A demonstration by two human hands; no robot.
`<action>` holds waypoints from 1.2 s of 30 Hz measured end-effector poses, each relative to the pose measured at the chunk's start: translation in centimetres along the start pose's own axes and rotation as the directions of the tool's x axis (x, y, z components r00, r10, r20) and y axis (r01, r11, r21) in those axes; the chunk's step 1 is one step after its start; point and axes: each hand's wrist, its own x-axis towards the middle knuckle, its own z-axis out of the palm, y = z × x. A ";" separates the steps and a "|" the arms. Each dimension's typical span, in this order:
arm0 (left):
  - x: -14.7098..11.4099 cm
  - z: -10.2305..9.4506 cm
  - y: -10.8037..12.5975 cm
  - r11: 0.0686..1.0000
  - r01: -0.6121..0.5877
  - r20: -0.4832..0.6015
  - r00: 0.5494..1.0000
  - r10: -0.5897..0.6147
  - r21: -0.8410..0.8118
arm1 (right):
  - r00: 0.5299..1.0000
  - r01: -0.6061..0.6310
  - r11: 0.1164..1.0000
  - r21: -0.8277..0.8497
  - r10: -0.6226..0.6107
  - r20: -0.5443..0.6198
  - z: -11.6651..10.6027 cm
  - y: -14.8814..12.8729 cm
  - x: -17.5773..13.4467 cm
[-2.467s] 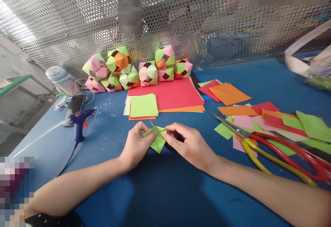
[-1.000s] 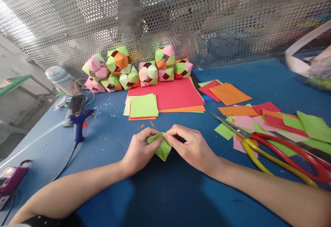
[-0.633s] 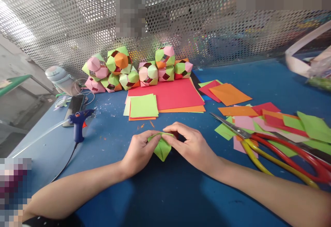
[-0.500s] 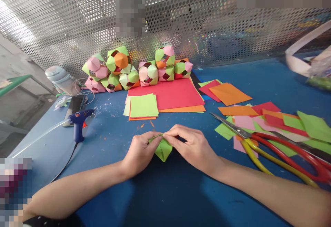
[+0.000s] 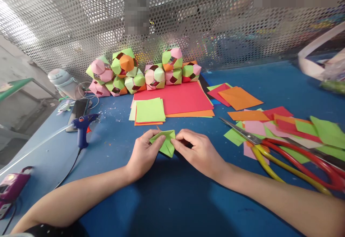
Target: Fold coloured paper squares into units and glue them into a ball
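Note:
A green piece of folded paper (image 5: 167, 146) is held above the blue table, its creases facing me and one corner pointing down. My left hand (image 5: 144, 154) pinches its left side, thumb laid across the front. At the right edge, the thumb and fingertips of my right hand (image 5: 198, 149) close on the paper's upper right side. Just beyond my hands lies a small stack of square paper (image 5: 150, 110), light green on top. To the right of my right hand rest scissors (image 5: 254, 139) with red and yellow handles, on scattered paper pieces.
Several folded paper balls (image 5: 155, 77) stand along the perforated metal screen (image 5: 221, 24), behind large red sheets (image 5: 185, 98). At left are a blue glue gun (image 5: 82, 131), a phone (image 5: 78, 111), a bottle (image 5: 64, 82) and a purple power socket (image 5: 13, 186). Orange squares (image 5: 239, 98) lie right of centre.
The green paper has tilted up and turned, so more of its face and top edge shows. My left hand has shifted slightly upward with it; my right hand stays at its right edge.

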 end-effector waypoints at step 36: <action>1.8 -2.1 -1.1 0.977 -0.146 0.063 0.989 0.137 0.159 | 0.969 -0.246 0.952 0.183 0.244 0.035 -0.1 0.4 0.7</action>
